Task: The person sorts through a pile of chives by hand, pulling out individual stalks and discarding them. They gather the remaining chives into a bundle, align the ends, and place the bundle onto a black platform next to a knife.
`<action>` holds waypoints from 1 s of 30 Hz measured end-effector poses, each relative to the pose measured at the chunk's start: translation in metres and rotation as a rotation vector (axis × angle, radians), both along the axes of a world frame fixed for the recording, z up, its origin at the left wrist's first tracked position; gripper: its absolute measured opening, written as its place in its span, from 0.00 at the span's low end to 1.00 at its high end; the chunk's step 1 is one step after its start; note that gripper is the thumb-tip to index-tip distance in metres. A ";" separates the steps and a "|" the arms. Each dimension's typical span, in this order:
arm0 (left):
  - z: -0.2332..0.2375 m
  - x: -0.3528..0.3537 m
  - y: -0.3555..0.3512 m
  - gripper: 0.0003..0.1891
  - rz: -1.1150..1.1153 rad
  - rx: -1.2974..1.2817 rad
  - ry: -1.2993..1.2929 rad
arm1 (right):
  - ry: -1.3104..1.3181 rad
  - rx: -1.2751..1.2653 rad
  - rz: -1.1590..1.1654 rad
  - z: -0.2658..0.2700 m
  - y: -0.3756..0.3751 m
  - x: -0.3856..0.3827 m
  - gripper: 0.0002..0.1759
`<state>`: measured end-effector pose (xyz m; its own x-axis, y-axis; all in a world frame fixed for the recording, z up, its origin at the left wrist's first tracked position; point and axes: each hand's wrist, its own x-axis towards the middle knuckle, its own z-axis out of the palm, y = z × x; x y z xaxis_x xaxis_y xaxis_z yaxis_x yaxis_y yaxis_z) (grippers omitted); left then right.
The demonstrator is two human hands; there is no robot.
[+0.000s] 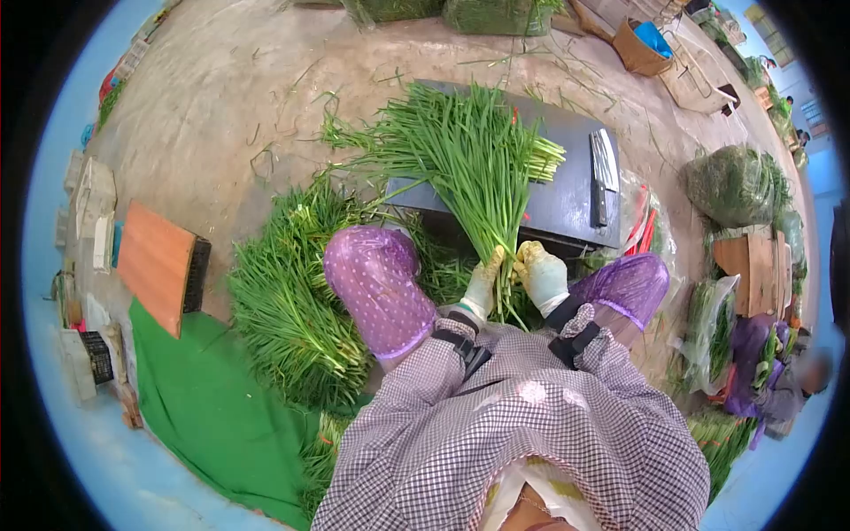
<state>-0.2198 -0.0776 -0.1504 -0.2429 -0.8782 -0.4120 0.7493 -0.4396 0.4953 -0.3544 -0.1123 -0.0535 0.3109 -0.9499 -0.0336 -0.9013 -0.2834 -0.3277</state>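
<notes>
While near each other, left fingers (pixel 492 262) tight around green stalks (pixel 478 159), right fingers (pixel 530 255) alongside, hold unclear.

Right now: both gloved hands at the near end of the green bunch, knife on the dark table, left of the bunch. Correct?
Wrong side: in the head view the knife lies right of the green bunch, not left. The rest holds: on the dark table, left hand and right hand at the near end.

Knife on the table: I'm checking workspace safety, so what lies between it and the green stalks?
Only a bare strip of dark tabletop separates the knife from the green stalks, as the head view shows.
</notes>
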 end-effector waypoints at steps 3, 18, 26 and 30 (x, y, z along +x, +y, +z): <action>0.012 -0.005 -0.003 0.22 0.096 0.150 -0.027 | -0.151 -0.038 0.010 -0.006 0.018 0.004 0.10; 0.013 0.003 0.000 0.27 0.010 0.058 0.198 | -0.421 0.049 -0.062 0.002 -0.011 0.007 0.09; 0.015 -0.001 -0.003 0.12 0.069 0.104 0.079 | -0.203 0.082 -0.023 0.001 -0.061 0.025 0.10; 0.015 0.002 0.000 0.14 0.031 0.080 -0.009 | -0.367 -0.094 -0.032 -0.006 -0.106 0.028 0.09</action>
